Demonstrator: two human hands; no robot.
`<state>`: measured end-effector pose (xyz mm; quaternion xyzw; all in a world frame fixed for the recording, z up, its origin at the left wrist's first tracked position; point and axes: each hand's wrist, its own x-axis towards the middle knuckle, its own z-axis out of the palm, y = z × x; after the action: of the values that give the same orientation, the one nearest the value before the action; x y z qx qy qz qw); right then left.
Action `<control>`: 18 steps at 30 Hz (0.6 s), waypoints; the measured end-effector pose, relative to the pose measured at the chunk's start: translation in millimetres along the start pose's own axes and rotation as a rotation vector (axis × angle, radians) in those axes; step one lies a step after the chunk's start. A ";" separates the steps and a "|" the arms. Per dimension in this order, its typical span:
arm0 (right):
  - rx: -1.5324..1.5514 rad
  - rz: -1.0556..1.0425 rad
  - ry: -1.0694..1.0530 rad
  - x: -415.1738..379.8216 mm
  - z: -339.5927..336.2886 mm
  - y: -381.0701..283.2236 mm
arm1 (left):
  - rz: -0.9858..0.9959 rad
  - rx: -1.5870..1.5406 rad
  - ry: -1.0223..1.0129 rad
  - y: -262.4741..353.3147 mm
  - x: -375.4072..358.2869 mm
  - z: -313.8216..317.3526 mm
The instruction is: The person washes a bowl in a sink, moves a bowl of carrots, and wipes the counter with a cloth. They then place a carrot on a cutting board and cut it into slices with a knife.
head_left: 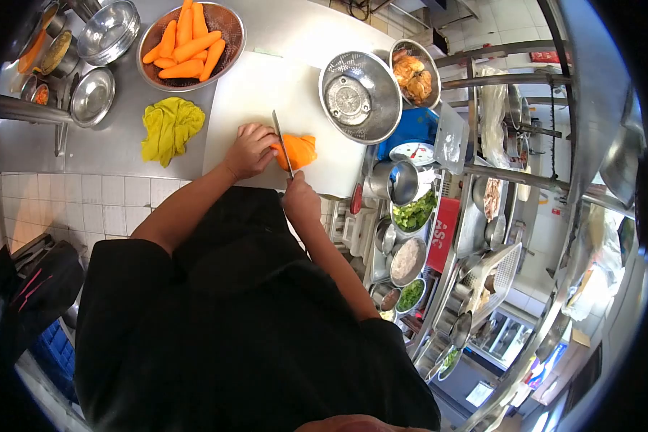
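My right hand (302, 199) grips the handle of a kitchen knife (281, 141), whose blade points away from me across the board. To the right of the blade lies sliced carrot (299, 151), its pieces leaning together in an orange pile. My left hand (250, 152) is on the blade's left side, fingers curled over the end of the carrot and holding it down. Beneath both is a white cutting board (230, 93). Left of the board a crumpled yellow-green cloth (171, 129) lies on the steel table (115, 155).
A perforated colander (232, 32) of whole carrots stands behind the board. At its right are another colander (333, 119) and a bowl of browned poultry (412, 78). Metal bowls (93, 97) stand at far left. Chopped greens (415, 213) and shelving are on the right.
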<state>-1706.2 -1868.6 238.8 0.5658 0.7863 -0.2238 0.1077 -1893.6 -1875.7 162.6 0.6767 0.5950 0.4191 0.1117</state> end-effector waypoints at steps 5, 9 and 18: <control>-0.013 -0.059 0.033 -10.8 -30.2 -4.0 | 0.014 -0.019 0.028 -0.4 -2.8 1.1; -0.032 -0.028 -0.020 -48.7 -63.2 -15.0 | 0.028 0.004 0.027 0.5 -3.1 1.2; -0.018 0.007 -0.016 -36.3 -27.7 -5.7 | 0.015 0.003 0.000 -1.2 -1.8 0.4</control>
<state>-1697.1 -1887.4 279.8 0.5656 0.7855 -0.2208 0.1200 -1894.1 -1876.9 160.8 0.6812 0.5905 0.4192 0.1076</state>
